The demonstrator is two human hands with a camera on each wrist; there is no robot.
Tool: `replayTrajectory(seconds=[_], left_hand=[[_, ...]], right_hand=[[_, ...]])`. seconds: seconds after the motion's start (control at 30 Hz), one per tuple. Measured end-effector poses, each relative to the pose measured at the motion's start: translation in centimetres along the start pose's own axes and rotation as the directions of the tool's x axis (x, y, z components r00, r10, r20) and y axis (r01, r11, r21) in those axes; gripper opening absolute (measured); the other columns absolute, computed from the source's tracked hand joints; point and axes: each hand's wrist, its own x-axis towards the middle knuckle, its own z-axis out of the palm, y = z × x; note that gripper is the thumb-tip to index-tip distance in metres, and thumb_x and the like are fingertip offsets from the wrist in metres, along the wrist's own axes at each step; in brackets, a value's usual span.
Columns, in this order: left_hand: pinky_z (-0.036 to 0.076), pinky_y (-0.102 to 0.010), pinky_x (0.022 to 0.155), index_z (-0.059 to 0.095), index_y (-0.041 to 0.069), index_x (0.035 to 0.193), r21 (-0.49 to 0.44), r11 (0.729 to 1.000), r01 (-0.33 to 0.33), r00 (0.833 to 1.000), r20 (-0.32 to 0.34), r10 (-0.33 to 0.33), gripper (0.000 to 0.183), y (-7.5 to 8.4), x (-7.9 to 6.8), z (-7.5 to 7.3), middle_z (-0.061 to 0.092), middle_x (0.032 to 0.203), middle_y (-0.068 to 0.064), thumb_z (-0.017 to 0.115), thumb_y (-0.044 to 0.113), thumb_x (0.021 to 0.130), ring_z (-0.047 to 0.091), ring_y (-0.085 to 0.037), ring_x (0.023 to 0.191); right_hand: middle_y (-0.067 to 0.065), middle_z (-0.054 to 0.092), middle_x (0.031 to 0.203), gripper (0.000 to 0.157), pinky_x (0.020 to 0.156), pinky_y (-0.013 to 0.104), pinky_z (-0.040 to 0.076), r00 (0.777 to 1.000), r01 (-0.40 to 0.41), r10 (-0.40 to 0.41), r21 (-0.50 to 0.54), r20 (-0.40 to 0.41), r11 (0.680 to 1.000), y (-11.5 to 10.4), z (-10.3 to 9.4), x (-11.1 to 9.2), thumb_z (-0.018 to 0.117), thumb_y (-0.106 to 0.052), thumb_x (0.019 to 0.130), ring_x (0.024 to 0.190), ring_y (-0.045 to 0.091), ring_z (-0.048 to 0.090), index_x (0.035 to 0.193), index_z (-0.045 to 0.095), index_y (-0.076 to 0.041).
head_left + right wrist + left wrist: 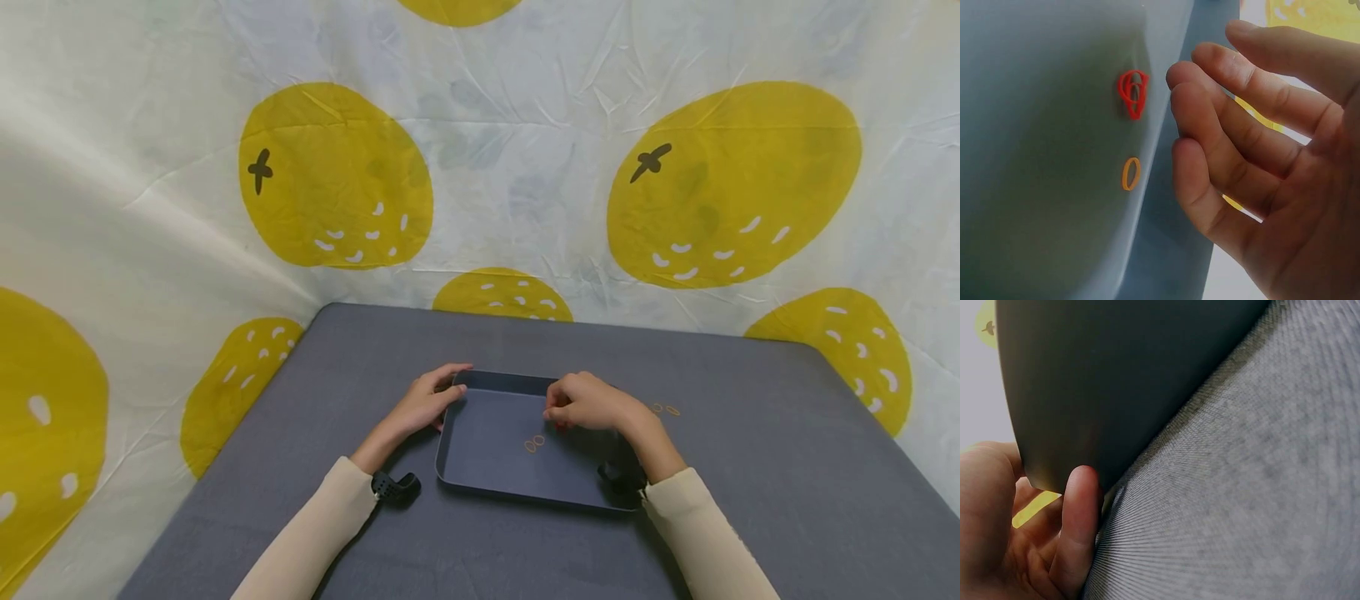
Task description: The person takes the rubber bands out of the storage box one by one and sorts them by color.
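A dark grey rectangular tray (495,467) lies on the table. My left hand (423,402) grips its far left corner, thumb at the rim and fingers against the outer wall; the left wrist view shows the tray's wall (1110,375) up close. Over the right part of the tray hovers my right hand (592,402), fingers loosely bent, holding nothing visible. Close to those fingers, red rubber bands (1133,94) lie bunched on the tray's floor beside an orange rubber band (1130,174). Two orange rubber bands (534,444) show in the tray's middle.
More orange rubber bands (667,409) lie on the grey tabletop (750,467) just right of the tray, partly hidden by the right wrist. A white cloth with yellow fruit prints (517,192) hangs behind the table and along its left side.
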Motion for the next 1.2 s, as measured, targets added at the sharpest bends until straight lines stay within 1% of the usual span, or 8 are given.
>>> replayTrajectory(seconds=[0.33,0.5,0.77,0.93,1.03,1.07,1.13,1.2], left_hand=[[0.054,-0.039,0.044,0.047,0.034,0.142,0.003,1.0,0.002,1.0,0.001,-0.002,0.045,0.0,0.1,0.0,0.059,0.132,-0.004,0.054,0.039,0.098,0.056,-0.025,0.047],[0.054,-0.039,0.044,0.046,0.033,0.143,0.01,1.0,0.001,1.0,0.005,-0.001,0.047,0.0,0.0,-0.1,0.057,0.134,-0.006,0.054,0.041,0.097,0.056,-0.025,0.048],[0.053,-0.038,0.042,0.048,0.033,0.141,0.002,1.0,-0.004,1.0,-0.009,0.004,0.046,0.0,-0.2,-0.1,0.057,0.134,-0.008,0.056,0.039,0.097,0.054,-0.025,0.045],[0.053,-0.041,0.042,0.049,0.033,0.14,-0.008,1.0,-0.005,1.0,-0.024,0.005,0.045,0.0,-0.2,0.0,0.058,0.134,-0.009,0.058,0.037,0.096,0.054,-0.025,0.044],[0.053,-0.043,0.042,0.048,0.032,0.141,-0.009,1.0,0.007,0.999,-0.033,-0.007,0.044,0.1,-0.1,0.1,0.056,0.135,-0.011,0.057,0.034,0.097,0.053,-0.027,0.044],[0.053,-0.044,0.043,0.048,0.031,0.141,-0.006,1.0,0.013,0.999,-0.033,-0.014,0.044,0.2,-0.1,0.2,0.056,0.136,-0.012,0.056,0.032,0.098,0.054,-0.029,0.044],[0.053,-0.044,0.043,0.049,0.029,0.14,-0.007,1.0,0.011,0.999,-0.03,-0.011,0.042,1.1,-0.5,0.0,0.056,0.134,-0.014,0.056,0.027,0.098,0.054,-0.03,0.045],[0.053,-0.043,0.043,0.05,0.03,0.14,-0.006,1.0,0.009,1.0,-0.026,-0.009,0.042,1.1,-0.5,0.0,0.057,0.133,-0.014,0.056,0.028,0.098,0.054,-0.03,0.045]], right_hand=[[0.003,0.066,0.072,0.013,0.057,0.026,0.047,0.999,0.027,-0.027,-0.001,0.017,1.0,-0.2,0.8,0.2,0.061,-0.018,0.095,0.06,0.012,0.057,0.088,0.07,-0.011],[0.002,0.066,0.072,0.013,0.055,0.026,0.047,1.0,0.014,-0.013,-0.017,0.013,1.0,-0.1,1.3,0.4,0.062,-0.02,0.095,0.061,0.014,0.058,0.086,0.07,-0.014],[0.003,0.066,0.073,0.012,0.055,0.027,0.046,1.0,0.017,-0.017,-0.01,0.018,1.0,-0.1,1.4,0.4,0.062,-0.018,0.094,0.063,0.02,0.06,0.086,0.069,-0.013],[0.002,0.065,0.072,0.013,0.054,0.027,0.046,1.0,0.014,-0.014,-0.014,0.017,1.0,0.0,1.4,0.5,0.061,-0.018,0.095,0.061,0.016,0.058,0.085,0.069,-0.013],[0.001,0.065,0.072,0.014,0.054,0.027,0.046,1.0,0.013,-0.013,-0.018,0.014,1.0,0.1,1.4,0.6,0.061,-0.019,0.095,0.06,0.013,0.057,0.084,0.069,-0.014],[0.001,0.065,0.073,0.014,0.054,0.027,0.046,1.0,0.011,-0.011,-0.019,0.014,1.0,0.1,1.4,0.6,0.061,-0.019,0.095,0.06,0.013,0.057,0.084,0.069,-0.015],[0.001,0.065,0.073,0.014,0.054,0.027,0.046,1.0,0.008,-0.007,-0.016,0.012,1.0,0.2,1.3,0.6,0.061,-0.019,0.095,0.061,0.013,0.058,0.084,0.069,-0.015],[0.001,0.065,0.073,0.013,0.054,0.027,0.047,1.0,0.008,-0.008,-0.015,0.005,1.0,0.3,1.3,0.6,0.062,-0.019,0.095,0.061,0.013,0.058,0.085,0.069,-0.015]])
